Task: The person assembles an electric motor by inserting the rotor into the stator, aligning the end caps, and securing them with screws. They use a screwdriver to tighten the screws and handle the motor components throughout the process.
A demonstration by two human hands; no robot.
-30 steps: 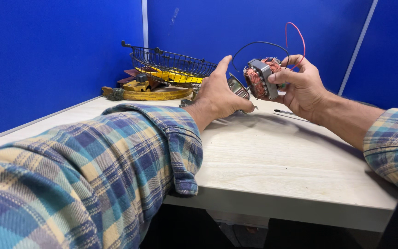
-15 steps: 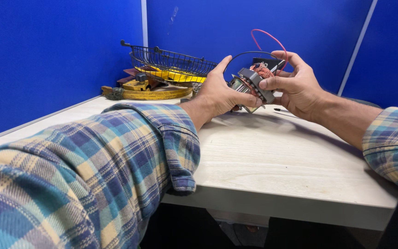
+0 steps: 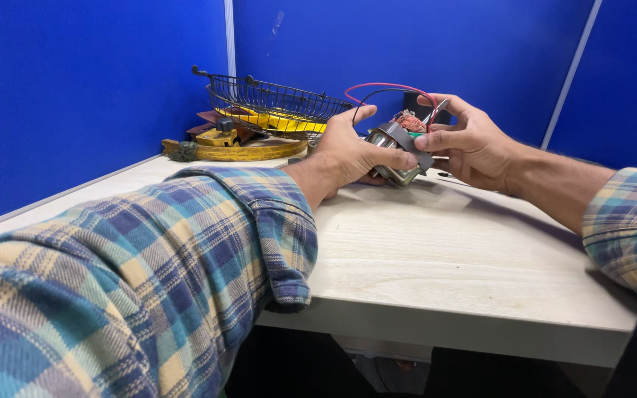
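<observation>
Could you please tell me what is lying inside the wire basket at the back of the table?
Yellow flat pieces show through the wire basket. Whatever else lies in it is hidden by the mesh.

Small wired motor [image 3: 399,151], tilted above table

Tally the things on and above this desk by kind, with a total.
Hands: 2, the left hand and the right hand
Small electric motor, held by both: 1
Motor wires: 2, a red wire and a black wire
Wire basket: 1
Yellow ring: 1
Total: 7
</observation>
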